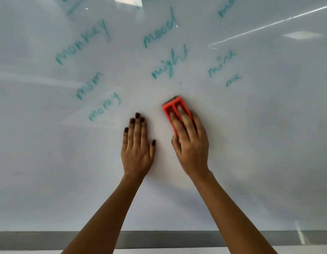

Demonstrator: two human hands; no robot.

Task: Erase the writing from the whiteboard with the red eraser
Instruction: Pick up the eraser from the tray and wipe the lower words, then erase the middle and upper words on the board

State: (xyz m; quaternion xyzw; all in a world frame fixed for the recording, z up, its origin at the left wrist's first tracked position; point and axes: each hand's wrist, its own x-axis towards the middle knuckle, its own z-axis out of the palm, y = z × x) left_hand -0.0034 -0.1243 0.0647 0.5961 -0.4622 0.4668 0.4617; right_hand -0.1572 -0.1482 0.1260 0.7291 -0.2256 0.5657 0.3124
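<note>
A glossy whiteboard (259, 134) fills the view. Several teal handwritten words cover its upper half: "monkey" (82, 43), "mood" (160, 32), "night" (170, 63), "mine" (221, 63), "me" (233, 80), "mom" (89, 85) and "money" (104, 107). My right hand (191, 142) presses the red eraser (174, 108) flat on the board just below "night", fingers lying in its grooves. My left hand (137, 145) rests flat on the board with fingers together, left of the eraser and below "money", holding nothing.
A grey frame strip (168, 239) runs along the board's bottom edge. More teal writing, partly cut off, sits at the top edge (226, 7). Ceiling-light reflections streak the upper right of the board (269, 25).
</note>
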